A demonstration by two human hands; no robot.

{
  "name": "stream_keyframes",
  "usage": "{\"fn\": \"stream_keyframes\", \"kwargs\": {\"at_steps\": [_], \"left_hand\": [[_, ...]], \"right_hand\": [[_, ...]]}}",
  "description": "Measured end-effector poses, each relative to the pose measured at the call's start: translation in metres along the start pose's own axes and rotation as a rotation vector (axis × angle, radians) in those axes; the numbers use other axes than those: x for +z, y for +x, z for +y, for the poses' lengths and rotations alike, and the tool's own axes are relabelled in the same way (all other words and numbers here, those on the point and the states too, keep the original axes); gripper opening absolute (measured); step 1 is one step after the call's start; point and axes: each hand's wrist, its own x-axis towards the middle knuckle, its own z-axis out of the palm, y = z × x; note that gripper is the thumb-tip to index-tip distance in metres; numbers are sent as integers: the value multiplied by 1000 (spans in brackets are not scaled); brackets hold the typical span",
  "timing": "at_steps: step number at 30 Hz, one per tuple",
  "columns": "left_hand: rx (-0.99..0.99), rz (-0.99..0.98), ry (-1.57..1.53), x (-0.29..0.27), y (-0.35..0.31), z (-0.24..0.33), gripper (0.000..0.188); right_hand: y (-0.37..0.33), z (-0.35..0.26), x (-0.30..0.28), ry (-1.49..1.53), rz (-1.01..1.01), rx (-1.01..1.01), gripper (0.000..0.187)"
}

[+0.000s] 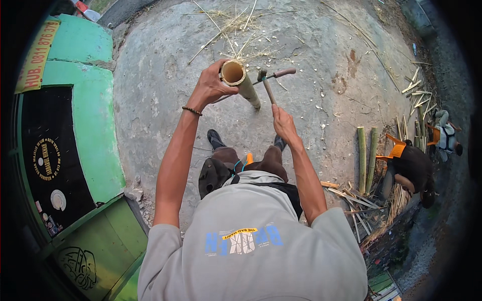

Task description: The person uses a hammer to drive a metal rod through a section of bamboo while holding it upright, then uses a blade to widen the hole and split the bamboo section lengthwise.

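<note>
My left hand (215, 83) grips a hollow bamboo tube (248, 92) near its upper end. The tube stands slightly tilted on the ground in front of my feet, its round opening facing up. My right hand (284, 124) is closed round the wooden handle of a hammer (269, 91), whose small dark head is just right of the tube. A long thin blade with a brownish handle (284, 72) shows on both sides of the tube, the handle to the right. Whether this blade touches the bamboo or the hammer head, I cannot tell.
Bamboo strips and shavings (233, 25) litter the concrete ahead. At right lie two bamboo poles (362, 159) and split pieces (359, 200). A person in dark clothes (411, 168) sits on an orange chair (395, 147); another person (444, 133) is beyond. A green wall (95, 120) borders the left.
</note>
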Motion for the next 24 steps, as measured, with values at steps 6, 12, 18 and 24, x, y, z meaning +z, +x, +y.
{"fn": "stream_keyframes", "kwargs": {"at_steps": [6,12,18,24], "left_hand": [[-75,-25,-61,-9,-9,13,74],[-73,-44,-71,1,-3,29,75],[-72,-21,-35,-7,-4,19,75],[-43,-13,-55,-3,-3,25,73]], "right_hand": [[-51,-107,-64,424,152,-119,52],[-35,1,1,46,50,-74,53],[-19,-98,-55,225,54,-139,53],[-38,-21,-1,143,161,-178,40]]}}
